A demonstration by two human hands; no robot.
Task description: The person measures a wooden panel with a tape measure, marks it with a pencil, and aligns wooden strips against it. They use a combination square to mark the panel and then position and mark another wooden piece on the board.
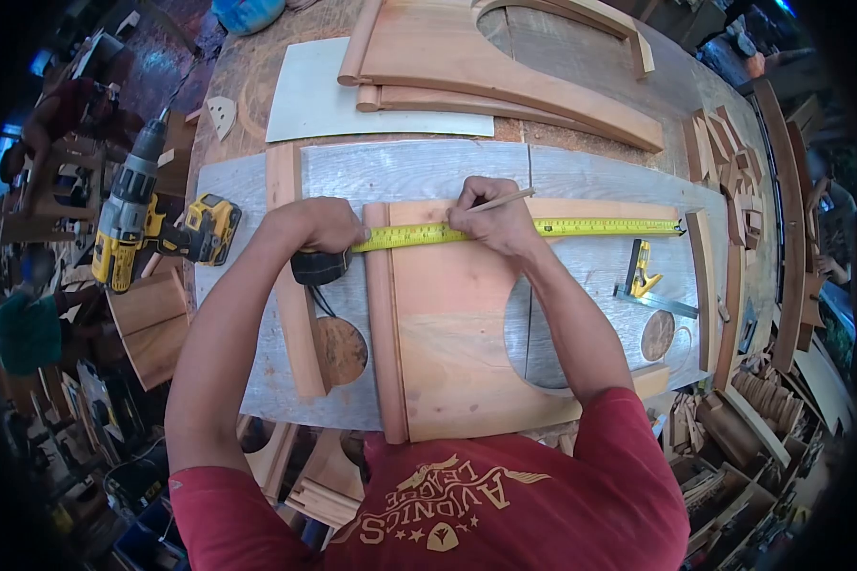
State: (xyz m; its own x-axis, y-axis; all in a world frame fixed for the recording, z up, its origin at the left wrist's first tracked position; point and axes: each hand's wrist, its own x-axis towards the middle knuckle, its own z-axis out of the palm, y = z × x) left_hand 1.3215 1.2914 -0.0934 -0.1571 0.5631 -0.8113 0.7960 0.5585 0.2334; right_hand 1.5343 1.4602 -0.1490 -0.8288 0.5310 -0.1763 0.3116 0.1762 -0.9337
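Note:
My left hand (328, 226) is closed on a tape measure, its dark case (320, 267) showing below the fingers. The yellow blade (600, 227) runs rightward across a wooden panel (448, 305) with a large curved cutout, and its end hook lies near the panel's right tip. A pencil (507, 199) is pinched in my right hand (495, 219), which rests over the blade at about mid-panel. The pencil's tip is hidden. A thick rounded strip (384, 333) forms the panel's left edge.
A yellow combination square (644, 271) lies right of the panel. Wooden battens (295, 314) flank it at left and right. Shaped wooden parts (505, 81) are stacked at the back. A cordless drill (138, 214) sits at far left. Small wood pieces (728, 157) lie at right.

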